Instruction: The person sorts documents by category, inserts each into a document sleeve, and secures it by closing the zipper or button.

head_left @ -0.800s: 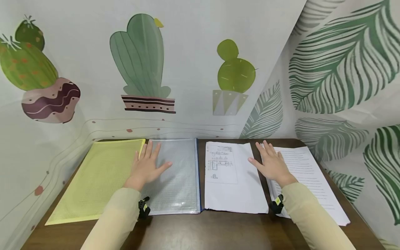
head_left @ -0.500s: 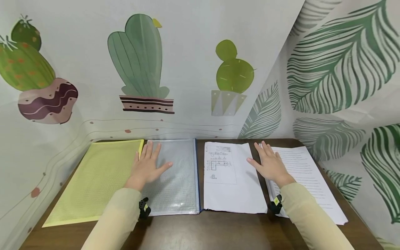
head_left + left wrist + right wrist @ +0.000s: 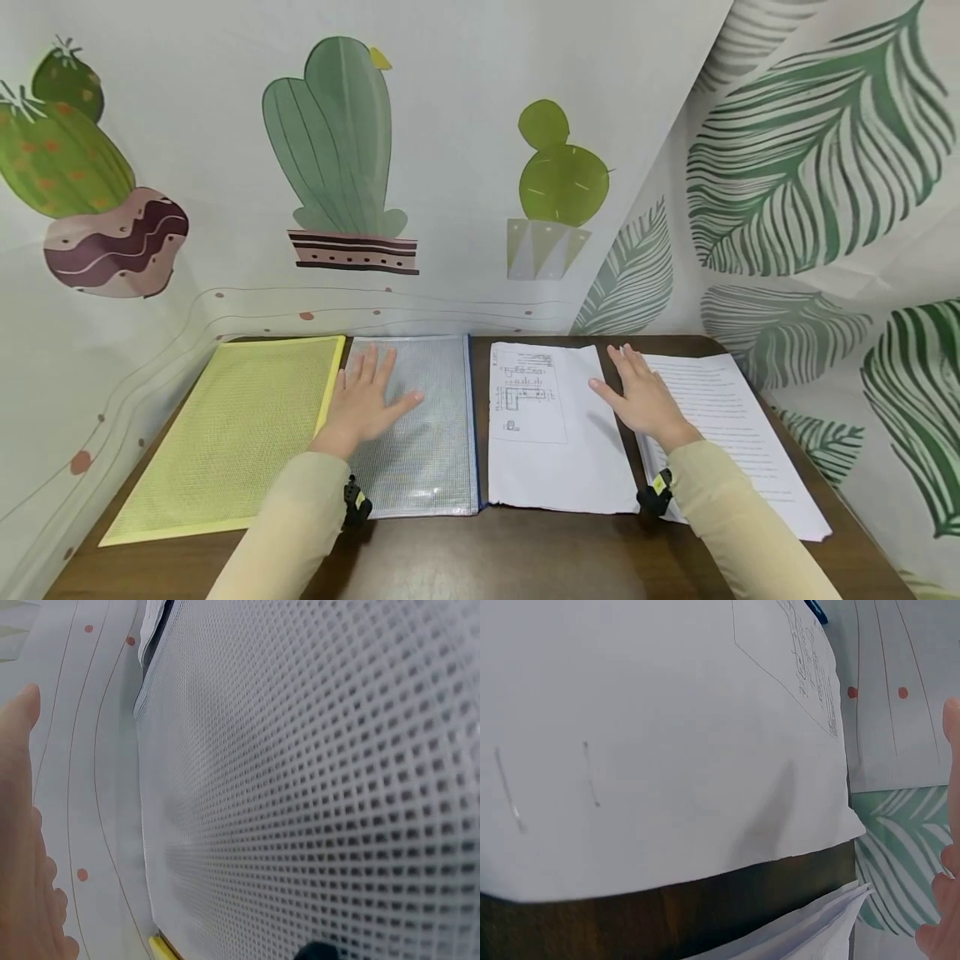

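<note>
My left hand [image 3: 367, 398] lies flat, fingers spread, on a clear mesh zip pouch [image 3: 429, 450] with a blue edge. The left wrist view shows that pouch's mesh [image 3: 322, 795] close up, with my fingers [image 3: 22, 825] at the left. My right hand [image 3: 637, 393] rests flat across the gap between a white sheet with a small diagram [image 3: 555, 433] and a stack of printed text pages [image 3: 738, 433]. The right wrist view shows the diagram sheet [image 3: 645, 727] and the stack's corner [image 3: 817, 930].
A yellow mesh pouch [image 3: 232, 433] lies left of the clear one. All four items sit side by side on a dark brown wooden table [image 3: 495, 554]. Cloth walls printed with cactuses and leaves close in behind and on both sides.
My left hand has slid slightly right, off the yellow pouch's edge and fully onto the clear pouch. My right hand has barely moved.
</note>
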Demonstrator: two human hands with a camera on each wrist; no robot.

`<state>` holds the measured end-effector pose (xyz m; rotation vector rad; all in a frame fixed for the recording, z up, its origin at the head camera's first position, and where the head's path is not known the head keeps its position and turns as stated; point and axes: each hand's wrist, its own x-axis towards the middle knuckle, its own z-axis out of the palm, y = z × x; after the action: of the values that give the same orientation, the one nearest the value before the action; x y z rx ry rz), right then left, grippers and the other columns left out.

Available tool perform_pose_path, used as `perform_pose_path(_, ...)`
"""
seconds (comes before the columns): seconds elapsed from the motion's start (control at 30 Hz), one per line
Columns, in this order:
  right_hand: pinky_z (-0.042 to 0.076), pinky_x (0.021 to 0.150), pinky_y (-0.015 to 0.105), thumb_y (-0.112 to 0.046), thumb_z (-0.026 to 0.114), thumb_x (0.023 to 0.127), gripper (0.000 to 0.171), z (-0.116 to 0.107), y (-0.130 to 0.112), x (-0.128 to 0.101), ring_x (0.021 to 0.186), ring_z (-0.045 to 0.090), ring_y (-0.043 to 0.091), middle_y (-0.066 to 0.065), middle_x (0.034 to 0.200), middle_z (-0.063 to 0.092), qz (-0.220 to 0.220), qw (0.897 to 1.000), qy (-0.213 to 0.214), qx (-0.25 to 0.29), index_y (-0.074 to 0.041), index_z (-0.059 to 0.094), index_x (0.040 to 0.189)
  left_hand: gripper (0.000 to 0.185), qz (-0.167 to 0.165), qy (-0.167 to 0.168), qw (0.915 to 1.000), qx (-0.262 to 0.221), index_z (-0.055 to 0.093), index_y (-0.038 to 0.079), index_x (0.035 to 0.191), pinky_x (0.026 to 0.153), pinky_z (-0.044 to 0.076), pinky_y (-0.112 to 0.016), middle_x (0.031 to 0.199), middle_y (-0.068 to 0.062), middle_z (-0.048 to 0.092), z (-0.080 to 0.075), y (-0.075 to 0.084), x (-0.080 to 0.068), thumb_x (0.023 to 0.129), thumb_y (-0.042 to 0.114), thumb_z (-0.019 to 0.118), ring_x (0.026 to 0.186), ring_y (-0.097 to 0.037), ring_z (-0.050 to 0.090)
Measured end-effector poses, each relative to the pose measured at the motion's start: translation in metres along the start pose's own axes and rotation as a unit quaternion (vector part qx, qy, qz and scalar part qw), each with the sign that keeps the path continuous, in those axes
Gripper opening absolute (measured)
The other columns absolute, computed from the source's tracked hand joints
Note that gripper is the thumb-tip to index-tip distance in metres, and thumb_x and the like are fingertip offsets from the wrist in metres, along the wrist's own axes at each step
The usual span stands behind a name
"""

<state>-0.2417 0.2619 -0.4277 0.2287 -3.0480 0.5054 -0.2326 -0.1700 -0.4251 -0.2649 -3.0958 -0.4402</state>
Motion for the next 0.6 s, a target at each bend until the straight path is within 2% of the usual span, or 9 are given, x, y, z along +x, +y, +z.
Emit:
perform_pose_path(0.17, 0.015, 0.107, 0.067, -0.064, 0.032, 0.092, 0.084, 0.003, -0.001, 0.000, 0.142, 0.011, 0.044, 0.024, 0.156, 0.008, 0.003, 1.000, 0.003, 0.014, -0.007, 0.014, 0.151, 0.093, 0.000, 0.000, 1.0000, -0.004, 0.003, 0.015, 0.153, 0.112, 0.000, -0.062, 0.158, -0.018, -0.005, 0.004, 0.003, 0.002, 0.086, 0.073, 0.034, 0.144, -0.042, -0.002)
perform_pose_path(0.37, 0.017, 0.108, 0.065, -0.063, 0.032, 0.093, 0.084, 0.005, -0.002, 0.001, 0.140, 0.013, 0.048, 0.025, 0.156, 0.008, 0.008, 0.998, -0.004, 0.062, -0.005, 0.012, 0.151, 0.098, -0.006, 0.001, 0.9999, 0.011, 0.005, 0.012, 0.153, 0.112, 0.007, -0.062, 0.158, -0.018, 0.001, 0.008, 0.005, 0.003, 0.084, 0.077, 0.031, 0.143, -0.044, 0.006)
perform_pose_path(0.6, 0.021, 0.108, 0.063, -0.060, 0.033, 0.094, 0.083, 0.008, -0.003, 0.000, 0.138, 0.021, 0.049, 0.029, 0.152, 0.019, 0.017, 0.996, 0.010, 0.083, -0.001, 0.015, 0.150, 0.099, -0.013, 0.003, 0.9999, 0.005, 0.010, 0.008, 0.152, 0.111, 0.013, -0.062, 0.157, -0.020, 0.010, 0.011, 0.007, 0.002, 0.083, 0.076, 0.033, 0.142, -0.046, 0.012)
